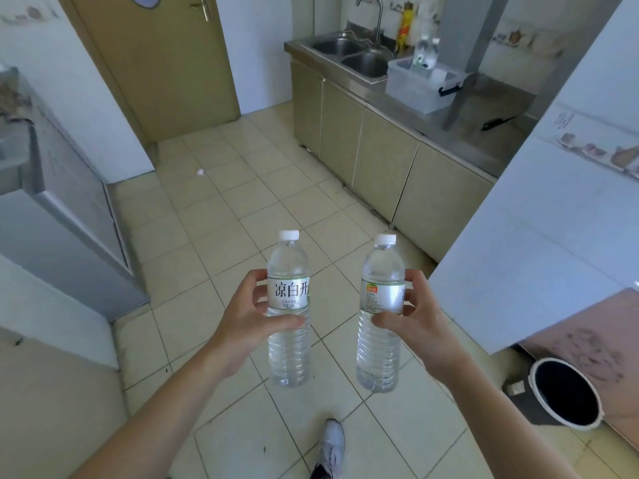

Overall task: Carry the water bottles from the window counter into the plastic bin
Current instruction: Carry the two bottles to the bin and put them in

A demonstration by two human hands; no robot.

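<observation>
I hold two clear water bottles upright over the tiled floor. My left hand [242,314] grips the left bottle [288,354] around its white label. My right hand [416,314] grips the right bottle [378,357] at its label. Both have white caps. Far ahead on the steel counter beside the sink stands the clear plastic bin [415,86], with another bottle [426,51] standing in it.
A double steel sink [352,55] with a tap sits left of the bin. Beige cabinets [373,157] run under the counter. A white wall corner [539,257] juts in at right, with a black-lined waste bin [567,395] below. A metal cabinet [69,216] stands left.
</observation>
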